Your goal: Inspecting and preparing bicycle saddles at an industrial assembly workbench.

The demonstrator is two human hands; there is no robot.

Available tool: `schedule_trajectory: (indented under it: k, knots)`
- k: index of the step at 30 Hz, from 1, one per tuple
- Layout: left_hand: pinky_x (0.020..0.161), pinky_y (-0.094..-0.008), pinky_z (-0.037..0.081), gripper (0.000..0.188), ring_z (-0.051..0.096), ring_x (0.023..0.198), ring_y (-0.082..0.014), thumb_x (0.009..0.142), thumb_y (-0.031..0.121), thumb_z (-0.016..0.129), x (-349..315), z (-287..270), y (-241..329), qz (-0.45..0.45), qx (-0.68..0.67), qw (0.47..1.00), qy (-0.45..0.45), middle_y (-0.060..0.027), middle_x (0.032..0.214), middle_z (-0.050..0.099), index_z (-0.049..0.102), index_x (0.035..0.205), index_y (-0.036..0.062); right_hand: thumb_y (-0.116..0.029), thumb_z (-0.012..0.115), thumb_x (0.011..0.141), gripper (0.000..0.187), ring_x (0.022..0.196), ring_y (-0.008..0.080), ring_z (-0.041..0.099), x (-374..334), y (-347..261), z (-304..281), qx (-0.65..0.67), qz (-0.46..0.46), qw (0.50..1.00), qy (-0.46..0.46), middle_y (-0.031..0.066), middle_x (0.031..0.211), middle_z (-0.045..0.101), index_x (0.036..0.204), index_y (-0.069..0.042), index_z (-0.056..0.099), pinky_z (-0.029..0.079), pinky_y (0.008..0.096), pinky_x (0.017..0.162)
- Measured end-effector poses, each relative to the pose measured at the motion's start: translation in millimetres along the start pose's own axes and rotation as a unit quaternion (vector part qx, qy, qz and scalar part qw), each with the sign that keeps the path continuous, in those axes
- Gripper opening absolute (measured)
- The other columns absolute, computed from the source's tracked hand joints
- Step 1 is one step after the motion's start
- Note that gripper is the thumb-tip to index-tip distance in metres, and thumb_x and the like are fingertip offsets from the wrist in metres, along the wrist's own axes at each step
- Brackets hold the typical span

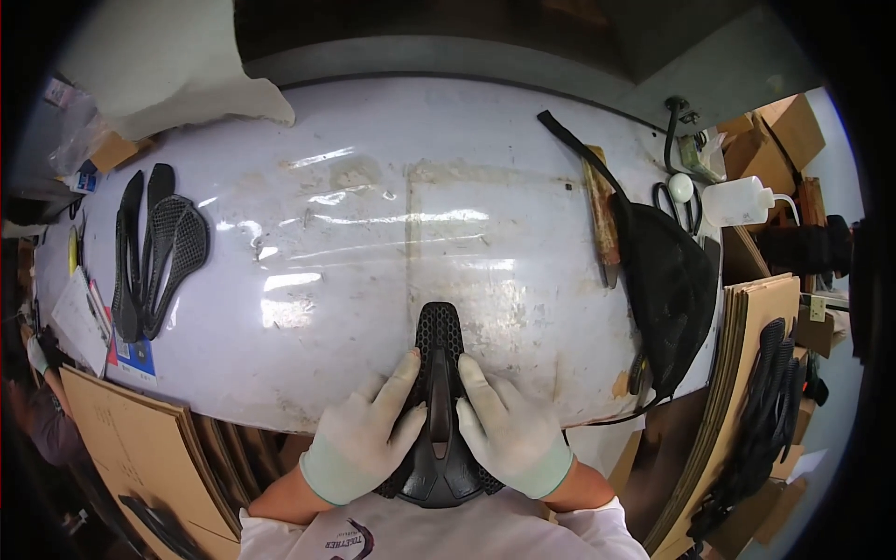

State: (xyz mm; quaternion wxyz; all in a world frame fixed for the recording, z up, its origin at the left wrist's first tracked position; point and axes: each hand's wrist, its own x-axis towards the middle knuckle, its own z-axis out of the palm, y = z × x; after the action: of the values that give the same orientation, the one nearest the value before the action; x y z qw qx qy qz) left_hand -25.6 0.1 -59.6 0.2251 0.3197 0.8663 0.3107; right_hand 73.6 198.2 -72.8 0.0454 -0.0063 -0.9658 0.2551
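A black saddle (pixel 439 476) lies at six o'clock of the view, its lattice nose directed to twelve and lying over the near edge of the white table (pixel 523 308). The gloved left hand (pixel 367 439) touches its side from seven o'clock, and the gloved right hand (pixel 515 437) from five; on each hand, thumb and forefinger are spread apart with their tips against the saddle, while I cannot tell how the other fingers grip. Printed letters stand upside down on the white shirt (pixel 429 532), at half past six. Near half past eight, a blue printed card (pixel 136 358) carries marks too small for reading, just beside black saddle parts (pixel 191 238). Toward half past two there stands a white squeeze bottle (pixel 735 203) with a bent spout; what it contains, I cannot tell. Next to it, a clear bag (pixel 707 154) wraps something greenish. Brown cartons (pixel 793 131) are piled at two o'clock, their contents not visible. At three, a black cloth item (pixel 667 289) lies near a wooden-handled tool (pixel 601 210).
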Motion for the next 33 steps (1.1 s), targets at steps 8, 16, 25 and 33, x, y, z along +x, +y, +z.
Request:
schedule_trajectory:
  k: [8, 16, 25, 33]
  knots:
    - [0.066, -0.0439, 0.057, 0.063, 0.070, 0.075, -0.0372, 0.090, 0.014, 0.078, 5, 0, -5, -0.012, -0.025, 0.999, -0.029, -0.0203, 0.098, 0.068, 0.058, 0.149, 0.0000, -0.015, 0.074, 0.092, 0.053, 0.070, 0.0198, 0.069, 3, 0, -1, 0.031, 0.020, 0.999, -0.025, 0.0092, 0.093, 0.069, 0.140, 0.005, 0.063, 0.053, 0.0330, 0.057]
    - [0.050, -0.0387, 0.050, 0.064, 0.059, 0.057, -0.0278, 0.091, 0.018, 0.077, 4, 8, -19, 0.087, -0.049, 0.995, 0.004, -0.0136, 0.081, 0.059, 0.056, 0.147, -0.0071, -0.014, 0.075, 0.092, 0.056, 0.069, 0.0206, 0.070, -3, 0, -8, 0.062, 0.023, 0.996, -0.058, 0.0105, 0.093, 0.070, 0.141, 0.008, 0.061, 0.054, 0.0338, 0.055]
    - [0.044, -0.0371, 0.044, 0.066, 0.054, 0.051, -0.0231, 0.090, 0.018, 0.076, 1, 14, -18, 0.089, -0.039, 0.995, -0.005, -0.0083, 0.075, 0.056, 0.056, 0.146, -0.0094, -0.017, 0.075, 0.093, 0.064, 0.068, 0.0207, 0.070, -4, -6, -5, 0.059, 0.024, 0.995, -0.079, 0.0107, 0.093, 0.072, 0.146, 0.012, 0.054, 0.054, 0.0318, 0.052]
    - [0.041, -0.0344, 0.041, 0.067, 0.054, 0.049, -0.0177, 0.088, 0.020, 0.076, 7, 16, -1, 0.096, 0.104, 0.990, 0.001, -0.0055, 0.070, 0.054, 0.057, 0.145, -0.0096, -0.020, 0.077, 0.089, 0.069, 0.060, 0.0169, 0.064, -6, -12, 4, 0.003, 0.028, 0.998, -0.063, 0.0068, 0.082, 0.063, 0.146, 0.012, 0.054, 0.049, 0.0308, 0.048]
